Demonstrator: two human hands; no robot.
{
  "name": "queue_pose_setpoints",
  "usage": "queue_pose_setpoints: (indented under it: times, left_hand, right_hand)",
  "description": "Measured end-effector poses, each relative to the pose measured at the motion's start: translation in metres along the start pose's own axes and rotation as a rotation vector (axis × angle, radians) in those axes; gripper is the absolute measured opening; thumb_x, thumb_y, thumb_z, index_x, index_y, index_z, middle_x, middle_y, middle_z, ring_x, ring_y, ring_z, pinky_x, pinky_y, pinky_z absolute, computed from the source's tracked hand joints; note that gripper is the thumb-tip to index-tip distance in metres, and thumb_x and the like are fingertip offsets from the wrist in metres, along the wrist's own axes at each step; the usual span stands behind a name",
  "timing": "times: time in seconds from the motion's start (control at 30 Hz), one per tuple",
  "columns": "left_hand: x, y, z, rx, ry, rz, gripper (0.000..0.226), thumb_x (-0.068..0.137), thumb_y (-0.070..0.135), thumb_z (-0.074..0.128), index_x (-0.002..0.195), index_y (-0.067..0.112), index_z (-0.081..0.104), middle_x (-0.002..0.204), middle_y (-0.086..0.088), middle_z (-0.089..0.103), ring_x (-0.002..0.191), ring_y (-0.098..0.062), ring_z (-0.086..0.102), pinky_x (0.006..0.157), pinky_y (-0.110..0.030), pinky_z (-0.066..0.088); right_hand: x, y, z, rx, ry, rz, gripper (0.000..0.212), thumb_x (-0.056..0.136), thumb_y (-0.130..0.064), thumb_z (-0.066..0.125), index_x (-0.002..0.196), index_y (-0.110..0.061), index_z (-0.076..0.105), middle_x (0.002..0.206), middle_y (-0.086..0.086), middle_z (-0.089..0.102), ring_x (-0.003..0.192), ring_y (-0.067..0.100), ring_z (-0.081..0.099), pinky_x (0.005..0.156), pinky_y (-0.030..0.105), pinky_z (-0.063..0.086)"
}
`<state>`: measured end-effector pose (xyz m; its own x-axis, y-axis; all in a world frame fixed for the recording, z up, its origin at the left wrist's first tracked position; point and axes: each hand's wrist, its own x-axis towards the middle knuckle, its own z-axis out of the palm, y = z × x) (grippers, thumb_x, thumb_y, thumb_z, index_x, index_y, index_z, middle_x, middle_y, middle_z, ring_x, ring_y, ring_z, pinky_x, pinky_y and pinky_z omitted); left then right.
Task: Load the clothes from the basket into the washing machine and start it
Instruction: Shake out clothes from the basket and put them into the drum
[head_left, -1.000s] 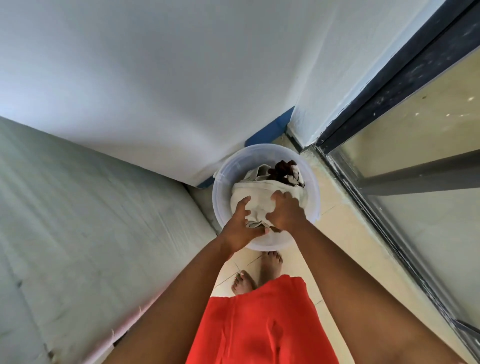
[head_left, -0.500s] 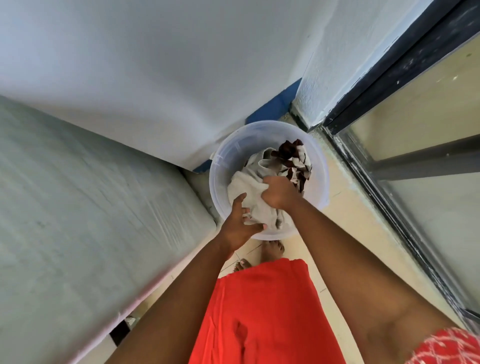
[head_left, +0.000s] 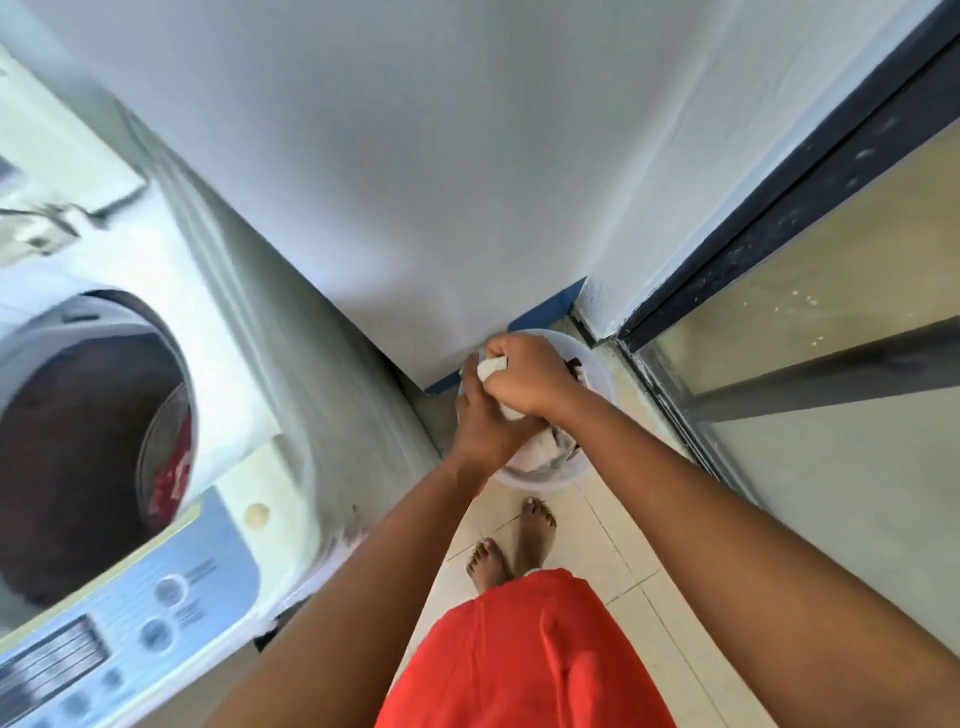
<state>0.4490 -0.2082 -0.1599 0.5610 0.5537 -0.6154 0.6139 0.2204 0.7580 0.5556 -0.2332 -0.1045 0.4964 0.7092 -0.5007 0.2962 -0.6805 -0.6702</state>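
At 12 o'clock from the feet, floor corner: basket (head_left: 602, 384), clear plastic, against the wall.
Cloth: white garment (head_left: 491, 370), bunched, half-lifted over basket.
Grip: left hand (head_left: 485, 426) & right hand (head_left: 527, 371) both curled tight round it.
Handling: prob. soft, light, floppy; gather in a wad so ends don't trail.
Washer (head_left: 104, 415): at 9 o'clock, lid open, red item inside.
Writing: panel blurred, nothing legible.

Basket (head_left: 602, 384) mostly hidden behind hands, washing machine (head_left: 223, 395) blurred, cut off left
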Motion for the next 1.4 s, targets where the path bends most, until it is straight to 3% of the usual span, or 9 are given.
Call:
queue_pose_setpoints:
  times: [0.3,0.47,0.63,0.8,0.97,1.07,1.17,1.23,1.4]
  left_hand:
    - [-0.087,0.108,-0.063,0.012,0.058,0.227,0.066,0.080,0.031,0.081,0.123,0.027,0.031,0.099,0.005,0.065,0.090,-0.013,0.068,0.073,-0.031,0.058]
    - [-0.125,0.139,-0.093,0.175,0.112,0.379,0.052,0.080,0.026,0.074,0.117,0.025,0.037,0.098,-0.002,0.064,0.089,-0.021,0.066,0.079,-0.049,0.058]
    - [-0.149,0.183,-0.114,0.580,0.212,0.627,0.061,0.082,0.018,0.070,0.133,0.019,0.035,0.096,-0.004,0.061,0.084,-0.028,0.060,0.071,-0.037,0.047]
    - [-0.163,0.206,-0.125,0.964,0.373,0.820,0.056,0.088,0.019,0.059,0.138,0.020,0.034,0.089,0.000,0.056,0.076,-0.030,0.057,0.062,-0.035,0.037]
    - [-0.166,0.213,-0.130,1.143,0.425,1.253,0.068,0.079,0.002,0.064,0.139,0.019,0.036,0.088,-0.002,0.068,0.079,-0.030,0.066,0.064,-0.033,0.045]
    - [-0.160,0.218,-0.135,1.178,0.453,1.463,0.062,0.081,0.005,0.072,0.132,0.017,0.040,0.105,-0.005,0.074,0.100,-0.027,0.070,0.101,-0.054,0.046]
    - [-0.161,0.224,-0.143,1.083,0.620,1.573,0.042,0.088,0.008,0.065,0.124,0.017,0.046,0.106,-0.004,0.074,0.102,-0.026,0.070,0.105,-0.060,0.041]
    - [-0.163,0.228,-0.146,1.022,0.711,1.603,0.034,0.091,0.006,0.058,0.121,0.017,0.048,0.108,-0.002,0.074,0.107,-0.025,0.069,0.107,-0.056,0.040]
    - [-0.159,0.220,-0.144,1.024,0.872,1.635,0.027,0.099,0.006,0.052,0.124,0.016,0.047,0.125,-0.013,0.066,0.120,-0.032,0.060,0.103,-0.051,0.044]
  right_hand:
    - [-0.076,-0.121,-0.057,0.233,0.135,-0.120,0.017,0.071,-0.003,0.062,0.077,-0.019,0.058,0.080,-0.002,0.061,0.071,0.015,0.055,0.058,0.024,0.041]
    - [-0.107,-0.149,-0.080,0.478,0.079,-0.180,0.037,0.070,0.010,0.047,0.090,-0.018,0.063,0.082,-0.003,0.055,0.076,0.014,0.053,0.059,0.025,0.042]
    - [-0.131,-0.150,-0.107,0.772,-0.013,-0.340,0.059,0.071,0.023,0.036,0.101,-0.019,0.065,0.099,0.001,0.059,0.084,0.015,0.055,0.060,0.027,0.043]
    - [-0.134,-0.140,-0.131,0.326,0.129,-0.499,0.077,0.064,0.020,0.055,0.121,-0.031,0.056,0.114,0.003,0.051,0.102,0.021,0.051,0.055,0.021,0.046]
    - [-0.115,-0.126,-0.132,-0.251,0.031,-0.382,0.111,0.048,0.002,0.090,0.143,-0.019,0.037,0.131,0.010,0.045,0.122,0.029,0.047,0.096,0.048,0.051]
    - [-0.098,-0.118,-0.125,-0.140,0.017,-0.561,0.092,0.041,-0.016,0.097,0.122,-0.014,0.055,0.116,0.006,0.062,0.110,0.024,0.061,0.092,0.051,0.052]
    - [-0.091,-0.106,-0.119,-0.013,-0.079,-0.554,0.087,0.052,-0.013,0.097,0.123,-0.027,0.048,0.121,-0.007,0.058,0.112,0.003,0.055,0.099,0.023,0.047]
    - [-0.093,-0.103,-0.110,0.062,-0.068,-0.523,0.087,0.064,-0.013,0.092,0.132,-0.029,0.041,0.122,-0.019,0.054,0.109,-0.009,0.051,0.089,0.003,0.039]
    - [-0.094,-0.128,-0.104,0.216,0.177,-0.472,0.036,0.075,-0.032,0.065,0.107,-0.024,0.052,0.087,-0.021,0.057,0.081,-0.006,0.054,0.066,0.010,0.039]
